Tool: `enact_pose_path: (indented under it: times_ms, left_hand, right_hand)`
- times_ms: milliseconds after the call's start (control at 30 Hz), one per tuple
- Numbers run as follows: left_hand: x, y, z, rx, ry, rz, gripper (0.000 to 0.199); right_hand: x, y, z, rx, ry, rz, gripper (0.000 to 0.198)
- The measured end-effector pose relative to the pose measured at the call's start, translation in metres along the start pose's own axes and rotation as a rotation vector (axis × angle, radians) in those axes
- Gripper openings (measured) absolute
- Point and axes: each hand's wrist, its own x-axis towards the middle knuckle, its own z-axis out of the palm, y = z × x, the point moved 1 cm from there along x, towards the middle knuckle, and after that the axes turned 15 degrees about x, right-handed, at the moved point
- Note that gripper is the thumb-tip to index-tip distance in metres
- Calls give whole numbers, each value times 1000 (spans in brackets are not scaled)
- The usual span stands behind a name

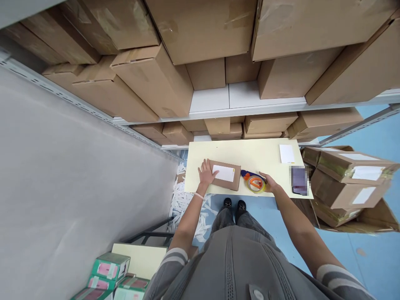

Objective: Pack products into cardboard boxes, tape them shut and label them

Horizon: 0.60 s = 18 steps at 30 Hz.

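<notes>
Small brown carton point(223, 183) lying flat near the front edge of a pale table point(240, 151), left of its middle. A white label point(223, 173) is on its upper face and the carton looks closed, so labelling appears done; whether its seams are taped cannot be told, and any taping left is therefore uncertain. The left hand point(206, 171) rests on the carton's left end, fingers spread, gripping nothing. The right hand point(269, 183) grasps a tape dispenser point(256, 183) just beside the carton's right end. Farther right on the table lie a white slip point(286, 153) and a blurred, phone-like device point(299, 180). Beyond stands shelving point(209, 100) stacked with brown boxes point(203, 31); labelled parcels point(346, 187) are piled at right, paper strips point(183, 204) litter the blue floor point(371, 246) at left, beside a pale wall point(62, 166).
</notes>
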Motion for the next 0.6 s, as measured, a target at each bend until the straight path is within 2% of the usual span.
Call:
enact_pose_path:
  times_ms: [100, 167, 267, 367, 433, 600]
  left_hand:
    - [-21, 3, 11, 147, 92, 502, 89]
    - [-29, 6, 17, 202, 116, 650, 97]
    - [-27, 13, 19, 259, 150, 704, 104]
    - [-20, 21, 16, 292, 177, 744, 104]
    - [-18, 26, 15, 297, 187, 740, 102]
    - [-17, 42, 18, 271, 213, 650, 94]
  right_hand:
    - [4, 13, -14, 121, 53, 15, 29]
    - [7, 24, -20, 146, 42, -66, 31]
    - [9, 45, -24, 95, -2, -274, 36]
    - [10, 64, -24, -79, -32, -486, 64]
    - [10, 71, -24, -197, -35, -583, 73]
    - [10, 58, -27, -211, 64, -699, 64]
